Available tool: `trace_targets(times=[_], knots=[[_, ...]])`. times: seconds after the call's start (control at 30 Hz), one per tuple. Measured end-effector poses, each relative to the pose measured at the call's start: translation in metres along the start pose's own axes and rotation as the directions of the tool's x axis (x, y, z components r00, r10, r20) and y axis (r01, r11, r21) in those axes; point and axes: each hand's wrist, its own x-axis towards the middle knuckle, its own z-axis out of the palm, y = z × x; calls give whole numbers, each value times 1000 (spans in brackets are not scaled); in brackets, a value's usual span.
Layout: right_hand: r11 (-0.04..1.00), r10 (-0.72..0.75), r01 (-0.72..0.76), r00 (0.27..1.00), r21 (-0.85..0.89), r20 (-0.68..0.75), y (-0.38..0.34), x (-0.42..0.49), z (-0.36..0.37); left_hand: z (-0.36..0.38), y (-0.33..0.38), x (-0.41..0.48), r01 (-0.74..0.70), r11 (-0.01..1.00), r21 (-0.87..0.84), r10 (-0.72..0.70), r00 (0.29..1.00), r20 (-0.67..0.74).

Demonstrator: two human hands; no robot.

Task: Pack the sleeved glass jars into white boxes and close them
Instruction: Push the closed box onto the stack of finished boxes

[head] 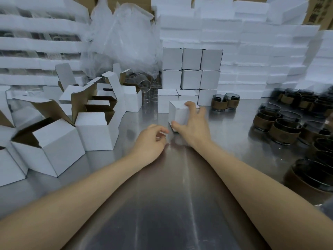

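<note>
Over the steel tabletop [162, 213] at the bottom of the frame, two bare forearms reach toward a closed white box [180, 114].

At the left stand open white boxes [54, 141], flaps up. Left of centre, the left grip [151, 139] is curled together on nothing, just beside the box's near corner. The right grip [191, 127] is clamped on the closed white box, thumb at its lower near corner, fingers over its top. The box sits tilted at mid-frame before a stack of closed boxes [191, 69]. Sleeved glass jars [284, 130] crowd the right edge.
</note>
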Motion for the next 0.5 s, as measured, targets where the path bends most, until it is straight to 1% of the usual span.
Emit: trace_targets(times=[0.07,0.17,0.23,0.27,0.33,0.43,0.5], knots=[[995,4,9,992,100,-130,-5,8,3,0,-1,2,22,1000,16,-22,999,-37],[967,-17,94,951,238,-308,-17,19,12,0,-1,1,24,999,44,-21,997,-72],[952,-37,151,920,266,-390,-26,29,21,0,-1,2,25,998,55,-21,997,-77],[952,-49,166,913,258,-404,-29,36,26,0,-2,2,29,998,62,-24,997,-78],[959,-75,173,919,226,-386,-35,53,34,0,-4,4,31,997,77,-25,996,-82],[977,-109,159,946,145,-307,-37,78,41,1,-7,5,0,995,99,7,997,-75],[989,-97,123,961,86,-259,-35,92,45,1,-9,7,-28,995,93,34,998,-61]])
